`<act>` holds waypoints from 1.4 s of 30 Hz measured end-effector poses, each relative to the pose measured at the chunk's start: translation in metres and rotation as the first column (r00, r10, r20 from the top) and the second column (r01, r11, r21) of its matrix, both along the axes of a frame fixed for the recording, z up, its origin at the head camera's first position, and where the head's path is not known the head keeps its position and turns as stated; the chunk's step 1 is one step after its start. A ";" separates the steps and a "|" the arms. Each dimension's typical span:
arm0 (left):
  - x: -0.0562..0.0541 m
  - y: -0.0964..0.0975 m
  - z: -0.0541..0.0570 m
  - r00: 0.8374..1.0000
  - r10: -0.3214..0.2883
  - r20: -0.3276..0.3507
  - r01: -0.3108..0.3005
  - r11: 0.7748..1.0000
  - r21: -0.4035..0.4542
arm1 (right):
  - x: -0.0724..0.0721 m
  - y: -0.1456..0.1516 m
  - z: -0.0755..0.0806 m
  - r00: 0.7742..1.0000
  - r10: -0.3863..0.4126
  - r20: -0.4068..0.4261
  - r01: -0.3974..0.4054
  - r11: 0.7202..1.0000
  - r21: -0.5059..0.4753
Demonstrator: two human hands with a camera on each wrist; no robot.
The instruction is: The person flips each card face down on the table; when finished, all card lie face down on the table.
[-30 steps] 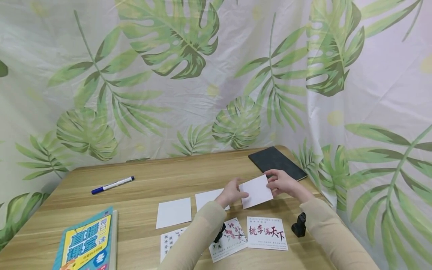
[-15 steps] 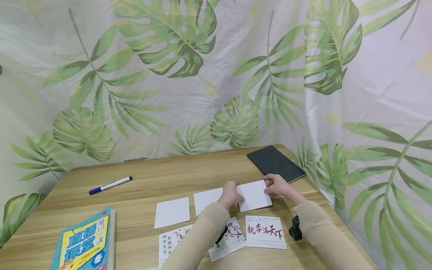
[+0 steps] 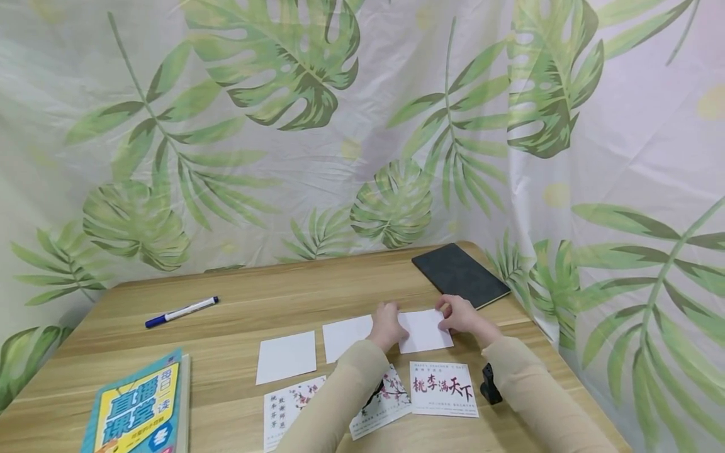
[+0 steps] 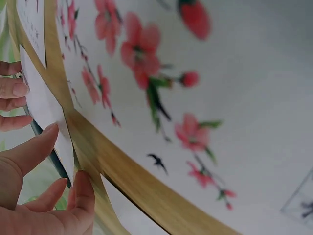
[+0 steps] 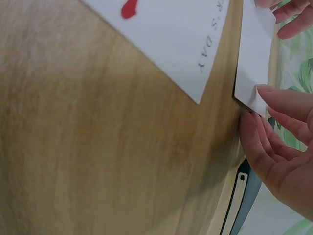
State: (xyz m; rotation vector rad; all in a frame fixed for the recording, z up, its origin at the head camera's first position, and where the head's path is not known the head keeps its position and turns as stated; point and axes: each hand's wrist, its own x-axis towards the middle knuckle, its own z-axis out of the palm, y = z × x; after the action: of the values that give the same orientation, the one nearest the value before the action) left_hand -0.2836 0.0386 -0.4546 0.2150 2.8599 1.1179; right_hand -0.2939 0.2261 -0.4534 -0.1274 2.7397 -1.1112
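Note:
A blank white card point(image 3: 426, 332) lies close over the table at the right end of a row of three white cards. My left hand point(image 3: 387, 327) pinches its left edge; in the left wrist view that thumb point(image 4: 39, 147) lies on the card's face, with the fingers at its side. At the opposite edge, my right hand point(image 3: 461, 314) grips the card. The right wrist view shows the right thumb point(image 5: 281, 100) on top and the other fingers right at the card's corner. Just nearer sits a printed card point(image 3: 444, 389) with red characters.
Two more white cards point(image 3: 287, 357) lie to the left. Nearer are two flower-printed cards point(image 3: 280, 418), partly behind the left sleeve. A dark notebook point(image 3: 460, 272) lies at the back right, a marker point(image 3: 181, 312) at the left, and a teal-and-yellow book point(image 3: 136, 406) at the front left.
The white card, tilted and raised one second ago, has come down nearly flat in line with the other white cards. Both hands lowered with it, still holding its edges.

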 end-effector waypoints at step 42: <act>0.083 -0.026 0.030 0.954 -0.275 0.117 0.222 0.915 0.336 | 0.093 0.055 0.005 0.978 0.207 0.027 -0.180 0.903 -0.391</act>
State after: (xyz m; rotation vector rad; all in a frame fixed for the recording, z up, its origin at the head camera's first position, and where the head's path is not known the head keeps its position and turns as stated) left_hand -0.2008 0.0130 -0.4246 0.4681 2.4119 1.4606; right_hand -0.2006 0.2814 -0.4482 -0.3984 2.3508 -1.5486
